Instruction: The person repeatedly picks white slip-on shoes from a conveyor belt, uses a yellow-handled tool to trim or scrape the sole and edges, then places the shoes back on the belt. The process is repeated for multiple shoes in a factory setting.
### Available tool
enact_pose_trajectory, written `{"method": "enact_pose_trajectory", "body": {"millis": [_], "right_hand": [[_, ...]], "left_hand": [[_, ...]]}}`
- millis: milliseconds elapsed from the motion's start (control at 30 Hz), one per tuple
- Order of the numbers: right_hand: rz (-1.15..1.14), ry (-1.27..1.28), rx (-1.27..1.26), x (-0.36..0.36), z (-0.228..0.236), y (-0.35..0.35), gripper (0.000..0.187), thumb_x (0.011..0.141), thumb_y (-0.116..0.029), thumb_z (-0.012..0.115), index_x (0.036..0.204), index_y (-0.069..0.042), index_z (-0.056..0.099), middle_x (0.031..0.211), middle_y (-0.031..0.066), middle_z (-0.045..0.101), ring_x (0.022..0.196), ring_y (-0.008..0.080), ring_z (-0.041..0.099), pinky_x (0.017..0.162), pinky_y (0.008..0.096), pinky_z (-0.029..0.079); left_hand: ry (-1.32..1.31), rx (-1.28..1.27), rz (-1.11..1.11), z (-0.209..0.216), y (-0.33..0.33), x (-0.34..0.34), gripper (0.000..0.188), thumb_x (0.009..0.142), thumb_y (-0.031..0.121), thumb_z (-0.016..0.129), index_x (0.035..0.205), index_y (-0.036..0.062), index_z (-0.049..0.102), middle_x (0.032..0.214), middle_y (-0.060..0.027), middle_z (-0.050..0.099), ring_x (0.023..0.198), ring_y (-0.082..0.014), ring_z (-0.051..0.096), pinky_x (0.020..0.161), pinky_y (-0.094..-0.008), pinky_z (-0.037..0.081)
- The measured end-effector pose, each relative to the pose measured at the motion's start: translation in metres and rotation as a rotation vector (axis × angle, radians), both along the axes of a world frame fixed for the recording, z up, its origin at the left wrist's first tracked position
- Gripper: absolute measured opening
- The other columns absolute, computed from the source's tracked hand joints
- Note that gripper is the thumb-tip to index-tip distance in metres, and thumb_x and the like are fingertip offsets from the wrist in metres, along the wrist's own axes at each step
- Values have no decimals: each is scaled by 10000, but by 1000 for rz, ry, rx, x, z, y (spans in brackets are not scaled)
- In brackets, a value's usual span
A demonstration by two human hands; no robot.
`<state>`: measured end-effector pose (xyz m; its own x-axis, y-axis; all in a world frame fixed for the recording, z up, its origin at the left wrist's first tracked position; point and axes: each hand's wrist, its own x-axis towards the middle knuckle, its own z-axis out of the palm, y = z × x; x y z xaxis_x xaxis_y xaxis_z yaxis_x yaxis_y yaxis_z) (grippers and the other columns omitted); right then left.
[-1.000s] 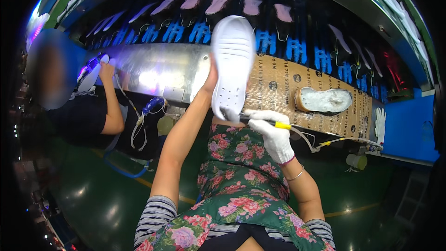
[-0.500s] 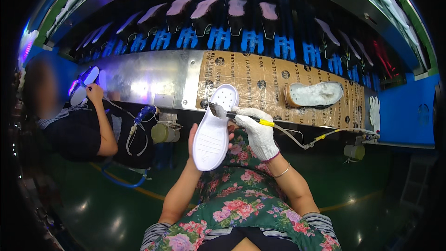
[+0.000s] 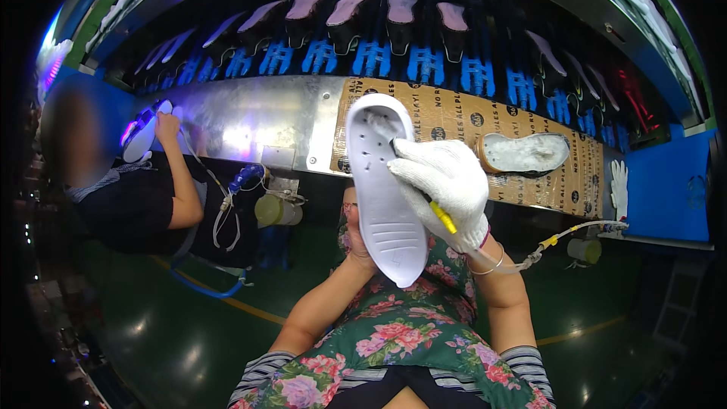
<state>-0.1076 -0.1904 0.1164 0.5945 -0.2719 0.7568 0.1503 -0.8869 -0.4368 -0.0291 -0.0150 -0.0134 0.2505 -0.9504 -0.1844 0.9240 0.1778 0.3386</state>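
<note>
My bare left hand (image 3: 354, 233) grips a white shoe sole (image 3: 390, 208) from its left side and underneath, its fingers partly hidden. The sole is held up in front of me, holed end away from me and grooved end close. A brush (image 3: 443, 217) with a yellow band is in my right hand (image 3: 447, 182), which wears a white knit glove and is closed round the handle. The bristles touch the far, holed end, where a greyish wet-looking patch shows; the glove partly covers them. A hose runs from the brush past my right wrist.
A second sole (image 3: 526, 154), tan-rimmed with a whitish coated inside, lies on printed brown cardboard (image 3: 454, 117) over a metal bench (image 3: 227, 125). Behind are blue clamps and a row of dark shoe uppers (image 3: 348, 19). At left a co-worker (image 3: 129, 189) handles another shoe piece.
The white sole has come up closer and tilted. My right hand has moved the brush from the sole's middle edge to its far end.
</note>
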Motion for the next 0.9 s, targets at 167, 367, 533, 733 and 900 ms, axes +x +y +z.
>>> {"method": "enact_pose_trajectory", "body": {"millis": [167, 367, 533, 733, 900], "right_hand": [[43, 22, -115, 3, -1, 16, 384, 726, -92, 757, 1109, -64, 771, 1140, 130, 778, 961, 298, 759, 792, 412, 578], [132, 6, 298, -3, -20, 17, 334, 742, -23, 812, 1066, -100, 795, 1148, 145, 795, 983, 327, 759, 834, 417, 590], [96, -42, 61, 12, -35, 34, 380, 666, -65, 835, 1041, -113, 796, 1164, 121, 787, 967, 311, 762, 828, 413, 582], [176, -68, 339, 7, -33, 21, 274, 773, -69, 818, 1046, -74, 799, 1119, 152, 801, 980, 325, 765, 853, 417, 585], [268, -36, 230, 9, -40, 47, 231, 761, -104, 836, 990, -101, 803, 1104, 111, 799, 995, 297, 765, 867, 418, 583]], "left_hand": [[-62, 123, -3, -24, 6, 3, 1078, 852, 753, 704, 1664, 149, 333, 1600, -161, 507, 1410, -362, 571, 1179, -541, 492], [-47, 105, 123, -14, -5, 9, 1062, 860, 775, 683, 1653, 149, 352, 1603, -139, 498, 1442, -335, 538, 1201, -515, 464], [-22, 124, 158, -51, -6, 25, 958, 934, 785, 589, 1608, 125, 424, 1538, -149, 560, 1402, -332, 571, 1179, -508, 478], [161, -379, 216, -19, -26, 38, 950, 994, 832, 403, 1663, 160, 352, 1618, -135, 487, 1448, -322, 516, 1229, -531, 407], [43, -276, 77, -15, -35, 49, 1081, 911, 927, 414, 1647, 136, 363, 1477, -281, 571, 1307, -402, 623, 1116, -568, 514]]}}
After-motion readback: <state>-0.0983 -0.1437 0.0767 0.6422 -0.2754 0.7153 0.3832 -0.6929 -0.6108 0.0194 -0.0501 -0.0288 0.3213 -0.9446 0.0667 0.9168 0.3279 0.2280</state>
